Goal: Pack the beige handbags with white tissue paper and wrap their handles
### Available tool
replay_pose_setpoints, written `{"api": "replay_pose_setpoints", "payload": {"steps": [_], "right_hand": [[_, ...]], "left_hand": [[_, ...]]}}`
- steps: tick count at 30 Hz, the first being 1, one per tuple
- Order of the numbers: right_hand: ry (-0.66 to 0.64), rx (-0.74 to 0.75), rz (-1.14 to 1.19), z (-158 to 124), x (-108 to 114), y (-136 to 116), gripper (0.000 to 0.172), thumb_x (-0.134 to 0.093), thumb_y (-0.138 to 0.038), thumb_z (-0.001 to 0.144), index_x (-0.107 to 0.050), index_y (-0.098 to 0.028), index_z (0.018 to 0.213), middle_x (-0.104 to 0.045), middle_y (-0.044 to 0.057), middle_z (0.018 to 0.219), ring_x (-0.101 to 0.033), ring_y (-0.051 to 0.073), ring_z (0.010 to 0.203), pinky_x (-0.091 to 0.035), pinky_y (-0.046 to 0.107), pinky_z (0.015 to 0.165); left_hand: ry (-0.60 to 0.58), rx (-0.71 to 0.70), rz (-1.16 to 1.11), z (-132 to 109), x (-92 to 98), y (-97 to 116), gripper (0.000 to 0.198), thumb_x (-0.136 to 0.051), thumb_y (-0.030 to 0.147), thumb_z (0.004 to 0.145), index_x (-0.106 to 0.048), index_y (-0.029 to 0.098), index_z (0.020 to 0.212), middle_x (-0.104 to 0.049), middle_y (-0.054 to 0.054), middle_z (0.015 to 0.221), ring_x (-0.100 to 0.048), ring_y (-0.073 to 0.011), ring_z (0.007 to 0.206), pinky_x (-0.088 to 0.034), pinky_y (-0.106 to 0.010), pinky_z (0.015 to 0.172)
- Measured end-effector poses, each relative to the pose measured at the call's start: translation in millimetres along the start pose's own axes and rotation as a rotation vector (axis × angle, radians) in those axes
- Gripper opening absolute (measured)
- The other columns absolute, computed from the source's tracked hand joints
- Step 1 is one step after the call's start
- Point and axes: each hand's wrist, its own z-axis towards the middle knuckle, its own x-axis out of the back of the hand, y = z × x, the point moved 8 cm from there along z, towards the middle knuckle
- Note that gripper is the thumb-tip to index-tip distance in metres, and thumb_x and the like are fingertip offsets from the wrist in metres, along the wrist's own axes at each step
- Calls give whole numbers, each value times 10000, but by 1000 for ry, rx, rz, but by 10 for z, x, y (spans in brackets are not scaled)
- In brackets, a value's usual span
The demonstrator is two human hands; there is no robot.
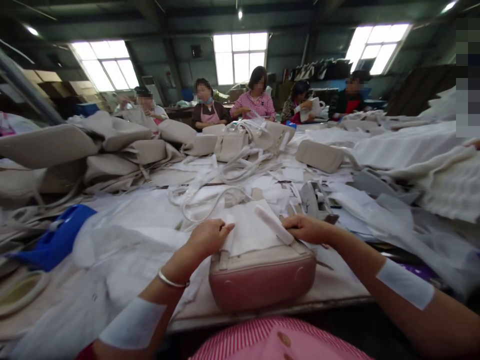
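Observation:
A beige handbag (262, 282), pinkish on its near side, lies in front of me with its base towards me. Over its upper face is a white sheet (249, 235), and a padded white strip (274, 226) runs slantwise across the right part. My left hand (210, 237) is closed at the sheet's left edge, thumb and fingers pinching the white wrapping there. At the bag's right side, my right hand (307, 229) has its fingers curled together beside the strip; what they grip is hidden. Pale straps (210, 205) loop out beyond the bag.
Beige bags (48, 145) are piled at the left, and more (232, 142) lie ahead. A blue plastic object (60, 240), a tape roll (22, 292) and a grey tape dispenser (315, 200) rest on the table. White sheeting (405, 142) covers the right. Several people work across the table.

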Motion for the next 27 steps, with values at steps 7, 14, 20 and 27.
{"api": "replay_pose_setpoints", "payload": {"steps": [7,14,20,27], "right_hand": [[144,-51,30,-143,10,59,345,-550,-273,804,-751,-192,1072,-742,39,944,-654,211,850,-493,285,770],[250,-324,233,-276,-45,165,342,-605,-233,665,-787,-187,950,-746,25,767,-655,217,706,-489,272,605],[324,-560,514,-652,-343,264,299,-657,-310,609,-770,-183,854,-740,40,746,-614,177,611,-427,255,530],[252,-304,41,-777,-415,62,201,-508,-257,724,-700,-214,682,-718,31,758,-626,214,736,-424,288,649]], "left_hand": [[-11,145,-266,-371,-104,-427,436,-436,505,890,-687,159,971,-707,-54,839,-624,-182,669,-451,-267,562],[46,326,-537,-689,-238,-516,573,-604,480,754,-607,100,1183,-633,11,656,-564,-148,539,-416,-251,494],[-15,429,-660,-893,-309,-482,534,-621,339,704,-583,91,1175,-536,69,552,-478,-104,461,-366,-226,445],[27,401,-553,-1091,-316,-376,468,-583,321,723,-606,111,1141,-547,65,575,-519,-130,513,-416,-259,526]]}}
